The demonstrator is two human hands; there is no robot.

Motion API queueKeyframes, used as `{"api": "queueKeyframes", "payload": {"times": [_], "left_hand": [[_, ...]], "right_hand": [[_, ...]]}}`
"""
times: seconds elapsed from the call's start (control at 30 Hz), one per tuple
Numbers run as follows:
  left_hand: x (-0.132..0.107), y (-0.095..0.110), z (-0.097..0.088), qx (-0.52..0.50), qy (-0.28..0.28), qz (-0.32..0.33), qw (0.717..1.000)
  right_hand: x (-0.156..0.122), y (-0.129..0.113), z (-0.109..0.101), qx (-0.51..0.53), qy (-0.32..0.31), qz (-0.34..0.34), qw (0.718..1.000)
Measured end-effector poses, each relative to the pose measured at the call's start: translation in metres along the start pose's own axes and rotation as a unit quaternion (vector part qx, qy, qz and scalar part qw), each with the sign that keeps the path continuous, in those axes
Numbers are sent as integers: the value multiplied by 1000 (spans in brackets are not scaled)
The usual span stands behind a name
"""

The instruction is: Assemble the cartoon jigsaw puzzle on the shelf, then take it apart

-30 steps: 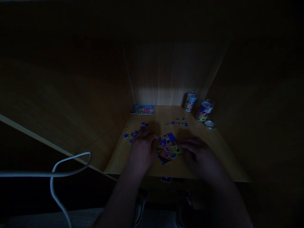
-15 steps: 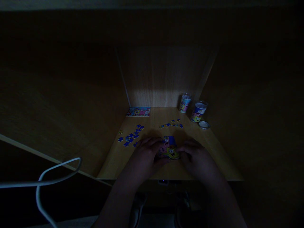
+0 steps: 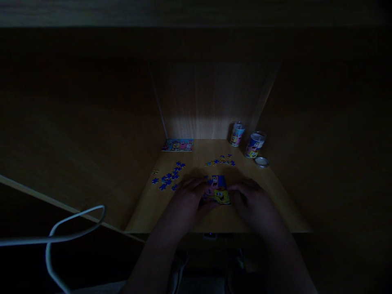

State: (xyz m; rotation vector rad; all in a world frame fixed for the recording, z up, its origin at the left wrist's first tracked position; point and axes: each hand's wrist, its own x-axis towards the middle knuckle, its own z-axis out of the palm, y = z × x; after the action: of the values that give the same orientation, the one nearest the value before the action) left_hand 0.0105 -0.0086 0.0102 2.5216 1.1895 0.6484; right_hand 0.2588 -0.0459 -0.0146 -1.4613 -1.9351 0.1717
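A partly joined jigsaw puzzle (image 3: 221,192) with yellow, pink and blue cartoon figures lies flat near the front of the wooden surface. Along its left side, my left hand (image 3: 190,198) is closed, fingers at the upper corner and thumb at the lower edge. My right hand (image 3: 249,199) is curled at the opposite side, its fingertips touching the right edge; the shadow hides whether a small piece is between them. Several loose blue puzzle pieces (image 3: 168,176) are scattered beyond my left hand. More blue and yellow pieces (image 3: 222,160) lie behind the puzzle.
Two cartoon-printed cans with clear tops, one (image 3: 237,134) at the back and one (image 3: 255,145) nearer, stand at the right. Beside them lies a round metal lid (image 3: 261,162). A picture card (image 3: 178,145) rests at the back left. A white cable (image 3: 75,234) loops at lower left.
The view has shifted very slightly. My right fingertips have moved a little at the puzzle's right edge; my left hand keeps its place. The loose pieces look unchanged.
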Motion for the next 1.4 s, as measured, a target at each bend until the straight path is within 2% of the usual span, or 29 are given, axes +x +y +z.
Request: {"api": "queueKeyframes", "payload": {"times": [0.13, 0.27, 0.4, 0.5, 0.6, 0.67, 0.83, 0.93, 1.1, 1.27, 1.4], "left_hand": [[1, -4, 1, -14, -3, 6, 1000], [2, -6, 2, -21, -1, 7, 1000], [2, -5, 0, -15, -5, 7, 1000], [1, -4, 0, -15, -2, 4, 1000], [-1, -4, -1, -11, -3, -3, 1000], [-1, -3, -2, -9, -6, -4, 1000], [1, 0, -1, -4, -6, -11, 1000], [2, 2, 2, -1, -3, -8, 1000], [-2, 5, 5, 11, 7, 0, 1000], [-5, 9, 2, 30, 9, 4, 999], [-5, 3, -3, 74, 12, -30, 997]], "right_hand": [[2, 6, 1, -80, 42, 70, 993], [19, 22, -4, -142, -6, 62, 988], [67, 40, -19, -225, -66, 26, 972], [116, 45, -28, -236, -150, 43, 959], [153, 45, -26, -228, -215, 83, 946], [165, 45, -19, -197, -213, 44, 956], [164, 53, 4, -133, -181, -64, 972], [160, 58, 12, -114, -176, -94, 973], [159, 60, 18, -96, -205, -112, 968], [159, 59, 19, -74, -213, -100, 969], [159, 60, 18, -71, -197, -93, 973]]}}
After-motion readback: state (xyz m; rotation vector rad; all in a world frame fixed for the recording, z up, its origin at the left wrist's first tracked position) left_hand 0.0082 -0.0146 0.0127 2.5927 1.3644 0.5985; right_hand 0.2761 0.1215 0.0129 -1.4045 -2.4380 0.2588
